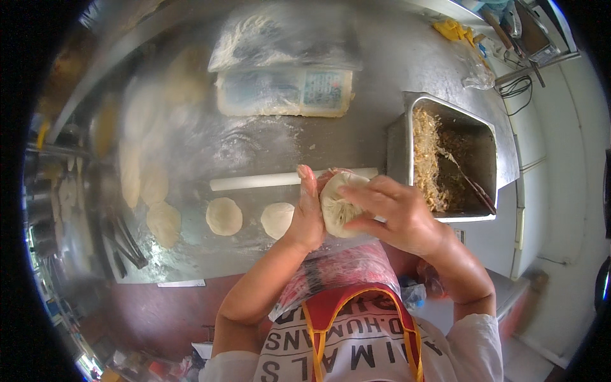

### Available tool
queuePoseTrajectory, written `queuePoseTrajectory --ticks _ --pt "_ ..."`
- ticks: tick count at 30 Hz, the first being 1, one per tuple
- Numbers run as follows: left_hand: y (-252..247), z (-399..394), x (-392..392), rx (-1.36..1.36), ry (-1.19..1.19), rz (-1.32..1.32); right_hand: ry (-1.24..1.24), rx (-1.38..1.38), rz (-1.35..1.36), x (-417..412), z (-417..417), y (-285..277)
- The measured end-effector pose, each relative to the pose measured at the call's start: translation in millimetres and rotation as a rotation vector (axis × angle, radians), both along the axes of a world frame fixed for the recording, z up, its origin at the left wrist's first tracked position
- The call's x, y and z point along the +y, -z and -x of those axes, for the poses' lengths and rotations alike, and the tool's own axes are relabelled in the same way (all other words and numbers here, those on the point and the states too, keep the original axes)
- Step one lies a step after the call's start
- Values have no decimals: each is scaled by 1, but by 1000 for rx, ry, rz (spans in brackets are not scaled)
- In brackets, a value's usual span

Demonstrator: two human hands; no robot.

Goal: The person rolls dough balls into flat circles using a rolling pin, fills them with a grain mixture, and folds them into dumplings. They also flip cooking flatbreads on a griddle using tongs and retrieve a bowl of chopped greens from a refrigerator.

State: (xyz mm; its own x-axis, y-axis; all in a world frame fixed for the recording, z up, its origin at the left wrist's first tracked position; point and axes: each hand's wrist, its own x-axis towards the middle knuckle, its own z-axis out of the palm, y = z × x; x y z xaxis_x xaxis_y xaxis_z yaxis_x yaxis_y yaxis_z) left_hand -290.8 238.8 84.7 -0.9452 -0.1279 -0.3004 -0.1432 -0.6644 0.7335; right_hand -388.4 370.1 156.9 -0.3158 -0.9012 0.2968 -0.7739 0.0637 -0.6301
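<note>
A round, filled-looking dough bun (336, 203) with gathered pleats is held between both hands in front of my body. My left hand (310, 215) cups it from the left, thumb raised. On the other side, the fingers and thumb of my right hand (398, 210) press into the pleated opening. Beyond the hands lies a white rolling pin (255, 181), partly hidden behind them. Two flat dough rounds (224, 217) (277, 220) rest on the metal worktop (191, 262) to the left; my left forearm covers part of the nearer one.
At right stands a deep metal pan (489, 143) of chopped filling (427, 157) with a utensil (470, 181) in it. A floury container (284, 90) sits at the back. More dough pieces (163, 223) and tongs (126, 238) lie left. A plastic bag (479, 74) is at the far right.
</note>
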Motion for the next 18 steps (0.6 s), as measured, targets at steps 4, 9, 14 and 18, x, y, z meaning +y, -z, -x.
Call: queuePoseTrajectory --ticks 4,9,14,18 --pt "24 -11 -15 -42 -4 -80 -35 149 13 -18 -9 37" --pt "14 -26 -65 -214 1 120 68 58 -116 -42 -24 34" --pt "23 -42 -142 -282 -16 326 409 -332 -141 -13 -32 24" --pt "39 -43 -158 -379 -175 333 540 -500 -143 27 -42 50"
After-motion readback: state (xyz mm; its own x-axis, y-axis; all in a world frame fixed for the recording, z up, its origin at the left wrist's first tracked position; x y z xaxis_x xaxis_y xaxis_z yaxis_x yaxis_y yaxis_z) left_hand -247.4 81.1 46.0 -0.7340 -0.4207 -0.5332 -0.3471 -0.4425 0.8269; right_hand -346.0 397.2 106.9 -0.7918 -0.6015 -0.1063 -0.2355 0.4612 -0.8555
